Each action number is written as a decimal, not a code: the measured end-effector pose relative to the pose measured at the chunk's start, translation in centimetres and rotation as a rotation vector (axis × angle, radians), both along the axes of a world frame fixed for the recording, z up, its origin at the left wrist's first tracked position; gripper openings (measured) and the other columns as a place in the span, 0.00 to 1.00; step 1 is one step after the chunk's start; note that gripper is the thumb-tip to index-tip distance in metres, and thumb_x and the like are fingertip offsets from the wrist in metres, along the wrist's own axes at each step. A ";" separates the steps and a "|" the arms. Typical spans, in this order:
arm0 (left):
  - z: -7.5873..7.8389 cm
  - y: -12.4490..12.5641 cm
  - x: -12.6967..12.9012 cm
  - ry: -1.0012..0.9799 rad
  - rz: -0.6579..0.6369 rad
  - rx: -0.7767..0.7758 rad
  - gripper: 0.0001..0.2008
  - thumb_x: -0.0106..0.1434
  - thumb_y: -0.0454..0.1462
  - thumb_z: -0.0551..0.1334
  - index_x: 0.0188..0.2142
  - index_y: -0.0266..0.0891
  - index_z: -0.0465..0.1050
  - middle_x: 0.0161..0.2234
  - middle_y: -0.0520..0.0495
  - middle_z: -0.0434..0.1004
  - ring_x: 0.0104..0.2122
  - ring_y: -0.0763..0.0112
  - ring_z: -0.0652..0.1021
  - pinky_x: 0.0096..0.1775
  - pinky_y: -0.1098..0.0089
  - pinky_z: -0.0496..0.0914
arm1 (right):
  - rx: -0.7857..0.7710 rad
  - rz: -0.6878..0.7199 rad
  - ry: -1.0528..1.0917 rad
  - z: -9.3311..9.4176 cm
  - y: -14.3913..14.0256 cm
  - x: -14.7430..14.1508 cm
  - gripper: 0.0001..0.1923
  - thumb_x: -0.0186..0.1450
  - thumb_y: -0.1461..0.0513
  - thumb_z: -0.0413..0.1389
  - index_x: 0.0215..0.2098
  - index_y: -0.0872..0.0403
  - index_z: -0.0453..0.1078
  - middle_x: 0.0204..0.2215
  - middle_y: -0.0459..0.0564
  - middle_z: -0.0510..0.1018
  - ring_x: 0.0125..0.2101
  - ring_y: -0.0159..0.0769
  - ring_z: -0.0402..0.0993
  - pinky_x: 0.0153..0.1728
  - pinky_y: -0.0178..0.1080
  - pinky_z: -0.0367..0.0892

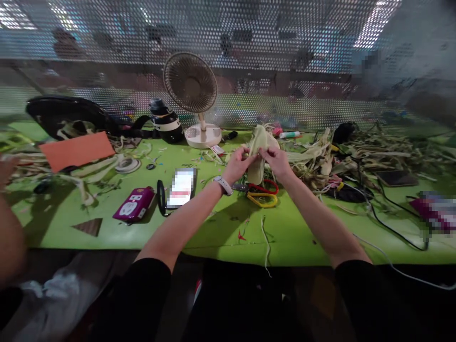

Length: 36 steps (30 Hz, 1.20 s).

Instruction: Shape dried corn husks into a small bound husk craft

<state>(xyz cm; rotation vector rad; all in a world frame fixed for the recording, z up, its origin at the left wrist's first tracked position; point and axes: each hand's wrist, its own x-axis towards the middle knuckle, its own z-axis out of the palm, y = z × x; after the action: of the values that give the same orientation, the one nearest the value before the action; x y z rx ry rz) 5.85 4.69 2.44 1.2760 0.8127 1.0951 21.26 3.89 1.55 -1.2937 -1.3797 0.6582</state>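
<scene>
Pinched between my two hands is a pale green corn husk [260, 140], raised over the table and standing roughly upright. My left hand [238, 166], with a watch on its wrist, is closed on the left side of the husk. Opposite it, my right hand [278, 164] grips the right side, fingertips close to those of the left. Just below lies a pair of scissors [262, 199] with one red and one yellow handle loop. Behind the right hand spreads a heap of dried husks [317, 164].
The green table [221, 237] holds a phone [181, 187], a purple power bank [134, 205], a fan [203, 135], a black bottle [167, 124] and an orange card [78, 151]. Cables [388, 228] cross the right side. Another person's arm [10, 237] is at the left edge.
</scene>
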 end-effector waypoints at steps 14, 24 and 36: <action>-2.1 -6.6 -3.8 -0.034 0.219 0.020 0.13 0.57 0.42 0.70 0.33 0.41 0.68 0.14 0.61 0.60 0.14 0.82 0.60 0.18 0.77 0.54 | 0.149 -0.195 -0.037 -1.3 -6.1 -2.7 0.22 0.64 0.41 0.48 0.29 0.50 0.57 0.25 0.44 0.62 0.28 0.32 0.61 0.31 0.36 0.62; -2.9 -6.2 -3.5 -0.212 -0.077 -0.177 0.10 0.56 0.37 0.70 0.35 0.38 0.73 0.35 0.49 0.78 0.32 0.74 0.77 0.34 0.72 0.73 | 0.022 0.037 0.094 -2.2 -7.4 -4.1 0.21 0.61 0.42 0.55 0.31 0.50 0.61 0.24 0.43 0.68 0.26 0.30 0.65 0.27 0.34 0.62; -3.4 -5.4 -3.7 -0.218 0.322 0.118 0.14 0.59 0.44 0.69 0.29 0.40 0.67 0.21 0.57 0.67 0.19 0.80 0.66 0.22 0.76 0.60 | -0.064 0.120 0.361 -2.1 -8.3 -4.5 0.24 0.56 0.41 0.63 0.36 0.49 0.64 0.25 0.41 0.69 0.23 0.29 0.66 0.27 0.35 0.66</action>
<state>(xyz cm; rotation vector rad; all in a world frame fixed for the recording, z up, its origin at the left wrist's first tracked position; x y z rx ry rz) 2.11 -0.68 -1.01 1.1197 0.8137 1.5312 16.79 -4.41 -0.56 -1.0825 -1.1511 0.9742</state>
